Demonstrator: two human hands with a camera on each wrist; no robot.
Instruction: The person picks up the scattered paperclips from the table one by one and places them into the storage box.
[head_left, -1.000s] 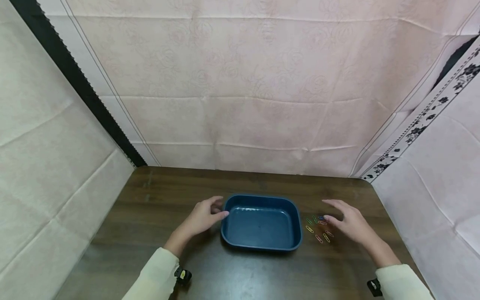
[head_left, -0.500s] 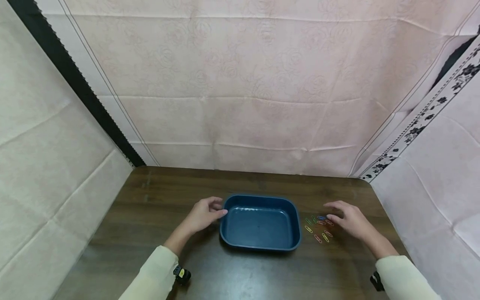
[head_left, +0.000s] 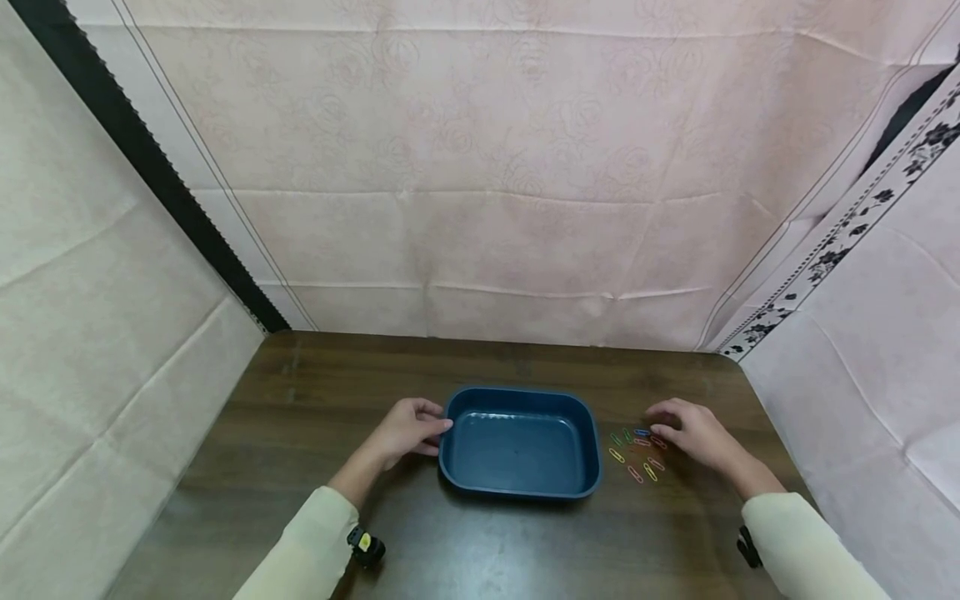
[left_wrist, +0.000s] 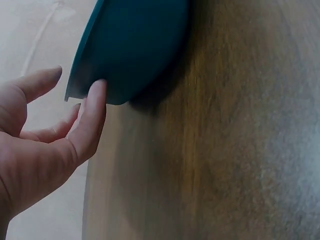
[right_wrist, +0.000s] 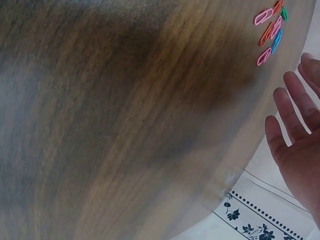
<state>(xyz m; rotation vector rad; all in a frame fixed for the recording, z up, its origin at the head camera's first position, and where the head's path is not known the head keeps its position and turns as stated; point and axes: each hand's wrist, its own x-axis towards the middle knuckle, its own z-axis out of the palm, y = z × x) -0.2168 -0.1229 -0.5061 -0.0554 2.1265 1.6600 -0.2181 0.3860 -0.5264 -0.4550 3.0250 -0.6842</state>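
Observation:
In the head view a dark blue rectangular tray (head_left: 517, 458) sits on the wooden table. My left hand (head_left: 408, 429) is at its left end, thumb near the rim and fingers below. Seen from the left wrist, those fingers lie against or very near the tray's outer wall (left_wrist: 135, 45), while the thumb stands apart from the rim. Several coloured paper clips lie loose right of the tray, among them a yellow paper clip (head_left: 617, 456) and a blue paper clip (right_wrist: 276, 41). My right hand (head_left: 693, 429) hovers at their right side, fingers loosely bent, with nothing visible in its grasp.
The brown wooden table (head_left: 480, 550) has rounded far corners. Pale patterned cloth (head_left: 480, 167) hangs behind it, with more cloth on the left and right sides. A small black device (head_left: 366, 546) is strapped at the left wrist.
My right hand has shifted slightly right, uncovering a red paper clip near its thumb. The left hand's lower fingers have come into sight below the thumb. The tray stays in place.

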